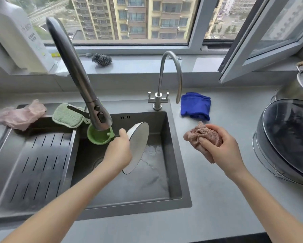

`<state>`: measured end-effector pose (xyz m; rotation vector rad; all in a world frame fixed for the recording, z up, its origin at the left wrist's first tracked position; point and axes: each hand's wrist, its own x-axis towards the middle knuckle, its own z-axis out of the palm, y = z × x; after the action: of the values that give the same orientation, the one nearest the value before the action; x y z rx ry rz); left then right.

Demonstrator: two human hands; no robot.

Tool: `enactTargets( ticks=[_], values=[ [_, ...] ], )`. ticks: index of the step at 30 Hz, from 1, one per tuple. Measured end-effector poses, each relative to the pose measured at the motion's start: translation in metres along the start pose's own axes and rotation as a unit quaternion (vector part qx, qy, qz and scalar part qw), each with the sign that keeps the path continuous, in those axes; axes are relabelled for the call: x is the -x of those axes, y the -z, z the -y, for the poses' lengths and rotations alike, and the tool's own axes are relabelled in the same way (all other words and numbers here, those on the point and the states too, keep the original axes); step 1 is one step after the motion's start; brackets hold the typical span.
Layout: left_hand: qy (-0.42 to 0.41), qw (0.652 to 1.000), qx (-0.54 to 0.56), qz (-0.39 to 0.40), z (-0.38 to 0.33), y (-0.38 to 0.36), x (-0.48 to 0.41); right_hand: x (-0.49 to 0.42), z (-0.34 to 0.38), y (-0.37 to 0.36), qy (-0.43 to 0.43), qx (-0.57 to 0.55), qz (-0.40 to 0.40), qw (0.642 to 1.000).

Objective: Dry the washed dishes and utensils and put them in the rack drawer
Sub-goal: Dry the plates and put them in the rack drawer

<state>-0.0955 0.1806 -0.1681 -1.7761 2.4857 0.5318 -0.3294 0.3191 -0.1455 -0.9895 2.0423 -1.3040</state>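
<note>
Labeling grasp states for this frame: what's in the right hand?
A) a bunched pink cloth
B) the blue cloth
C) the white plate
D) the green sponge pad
A: the right hand is closed around a bunched pink cloth over the counter, while the left hand holds the white plate tilted over the sink; the blue cloth lies untouched on the counter.

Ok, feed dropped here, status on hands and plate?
Left hand grips white plate, tilted over sink. Right hand holds pink cloth, apart. Faucet head close behind.
</note>
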Motion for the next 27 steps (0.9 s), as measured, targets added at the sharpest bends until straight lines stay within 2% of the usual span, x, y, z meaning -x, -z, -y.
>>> enactTargets(
  ticks=[2, 4, 7, 11, 13, 15, 17, 19, 22, 25, 27],
  values=[
    [-0.008, 0.999, 0.032, 0.007, 0.004, -0.002, -0.002, 0.003, 0.0, -0.01, 0.015, 0.026, 0.012, 0.999],
    [0.034, 0.987, 0.155, 0.028, 0.011, -0.003, -0.005, 0.005, 0.0, -0.019, 0.026, 0.044, 0.03, 0.998],
    [0.107, 0.956, 0.273, 0.031, 0.016, -0.004, -0.011, 0.002, 0.0, -0.033, 0.04, 0.048, 0.055, 0.997],
    [0.133, 0.904, 0.403, 0.043, 0.01, -0.009, 0.0, 0.001, 0.002, -0.062, 0.037, 0.003, 0.077, 0.996],
    [0.123, 0.877, 0.464, 0.002, 0.003, -0.015, 0.007, 0.001, 0.005, -0.088, 0.012, -0.011, 0.128, 0.992],
    [0.118, 0.862, 0.49, -0.061, -0.006, -0.022, 0.01, 0.004, 0.008, -0.123, -0.024, -0.031, 0.223, 0.974],
    [0.143, 0.846, 0.504, -0.1, -0.013, -0.021, 0.009, 0.02, 0.009, -0.153, 0.012, -0.036, 0.286, 0.957],
    [0.167, 0.823, 0.529, -0.119, -0.012, -0.014, 0.006, 0.042, 0.005, -0.153, 0.07, -0.034, 0.344, 0.936],
    [0.157, 0.811, 0.557, -0.084, 0.001, -0.006, 0.002, 0.052, -0.028, -0.117, 0.148, 0.064, 0.409, 0.898],
    [0.177, 0.794, 0.581, -0.027, 0.004, -0.006, 0.005, 0.017, -0.063, -0.1, 0.232, 0.247, 0.339, 0.878],
    [0.188, 0.78, 0.596, 0.027, 0.002, -0.007, 0.007, -0.006, -0.061, -0.111, 0.283, 0.299, 0.315, 0.855]
  ],
)
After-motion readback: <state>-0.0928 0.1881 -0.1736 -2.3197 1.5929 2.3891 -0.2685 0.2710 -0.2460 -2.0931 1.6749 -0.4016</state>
